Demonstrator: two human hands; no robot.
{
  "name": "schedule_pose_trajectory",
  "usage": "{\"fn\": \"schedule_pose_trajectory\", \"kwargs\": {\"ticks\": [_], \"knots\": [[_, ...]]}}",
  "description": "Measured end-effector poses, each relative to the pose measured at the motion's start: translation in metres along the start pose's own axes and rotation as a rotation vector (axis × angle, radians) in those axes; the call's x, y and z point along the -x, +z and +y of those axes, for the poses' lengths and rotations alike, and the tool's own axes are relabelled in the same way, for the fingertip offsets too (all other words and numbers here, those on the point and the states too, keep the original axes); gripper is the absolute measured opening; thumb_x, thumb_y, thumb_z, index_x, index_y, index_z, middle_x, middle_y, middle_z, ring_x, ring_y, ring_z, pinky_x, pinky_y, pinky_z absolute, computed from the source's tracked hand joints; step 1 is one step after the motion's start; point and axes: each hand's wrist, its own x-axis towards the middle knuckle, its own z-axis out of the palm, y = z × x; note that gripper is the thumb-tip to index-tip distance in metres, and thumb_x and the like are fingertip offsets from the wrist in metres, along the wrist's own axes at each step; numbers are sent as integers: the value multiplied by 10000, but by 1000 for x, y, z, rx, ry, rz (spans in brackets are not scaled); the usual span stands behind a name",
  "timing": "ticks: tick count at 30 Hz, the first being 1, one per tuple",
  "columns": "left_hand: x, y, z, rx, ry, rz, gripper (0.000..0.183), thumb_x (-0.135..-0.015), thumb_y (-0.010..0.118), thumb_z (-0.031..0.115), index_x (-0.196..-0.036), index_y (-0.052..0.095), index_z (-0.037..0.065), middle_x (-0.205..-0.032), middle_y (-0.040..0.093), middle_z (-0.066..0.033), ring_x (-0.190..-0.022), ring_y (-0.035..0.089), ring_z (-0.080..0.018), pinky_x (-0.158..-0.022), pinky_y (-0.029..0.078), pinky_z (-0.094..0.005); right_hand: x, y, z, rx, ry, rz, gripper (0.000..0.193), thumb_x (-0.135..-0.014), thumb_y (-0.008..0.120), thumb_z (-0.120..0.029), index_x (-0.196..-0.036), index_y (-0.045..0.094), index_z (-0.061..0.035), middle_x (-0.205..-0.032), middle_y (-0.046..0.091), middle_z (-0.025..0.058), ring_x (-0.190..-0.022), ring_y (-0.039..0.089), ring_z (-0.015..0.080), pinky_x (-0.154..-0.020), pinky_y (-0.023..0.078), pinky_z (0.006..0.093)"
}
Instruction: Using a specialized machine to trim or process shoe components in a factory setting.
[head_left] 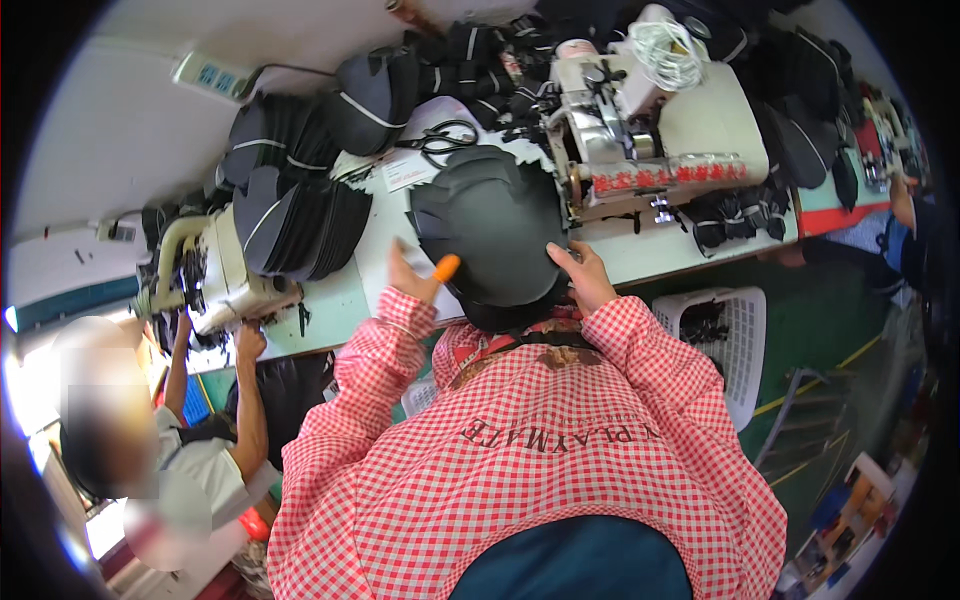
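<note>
A pile of black, rounded, smooth sheet pieces point(500, 235) lies at the table's front edge, right before me; their exact kind I cannot tell. My right hand point(585, 275) grips the pile's near right edge, thumb on top and fingers mostly hidden below. At the near left side is my left hand point(415, 272), slightly blurred, with an orange cover on its thumb and the fingers apart. It seems to hold nothing. Black-handled scissors point(445, 140) lie just beyond the pile, beside a white paper slip point(408, 171).
A cream sewing machine point(690, 125) stands close on the right, thread bundle on top. Tied stacks of black pieces point(300, 225) fill the left and back. A white basket point(745, 350) sits below right. At left, a person's hands point(250, 342) are at another machine point(225, 275).
</note>
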Motion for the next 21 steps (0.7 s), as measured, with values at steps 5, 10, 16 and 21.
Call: {"fn": "schedule_pose_trajectory", "kwargs": {"ticks": [5,10,16,21], "knots": [[-97,-14,94,-418,464,-275,716,-785,581,529,-1273,429,28,-1175,524,-220,-1042,545,-279,-825,455,-333,24,-12,-5,-200,321,-48,686,-777,660,-413,-1176,422,92,-1116,523,187,-982,542,258,-829,443,356],[-151,50,114,-725,264,-758,688,-802,546,552,-1272,446,60,-1106,581,-206,-1033,560,-275,-889,410,-353,9,-3,8,-202,276,-79,678,-786,637,-441,-1170,437,81,-1102,541,180,-987,533,252,-838,440,387],[-148,59,121,-1009,263,-1069,847,-746,453,712,-1285,447,59,-1214,519,-209,-1131,495,-327,-975,357,-380,-39,15,0,36,-142,20,771,-719,676,-462,-1121,454,157,-1056,563,255,-972,579,277,-818,466,350],[-137,55,69,-760,216,-1205,844,-746,549,634,-1339,366,62,-1221,519,-170,-1080,526,-250,-950,376,-336,-16,8,3,151,-57,45,796,-699,685,-488,-1094,473,170,-1077,561,263,-966,588,304,-828,468,342]]}}
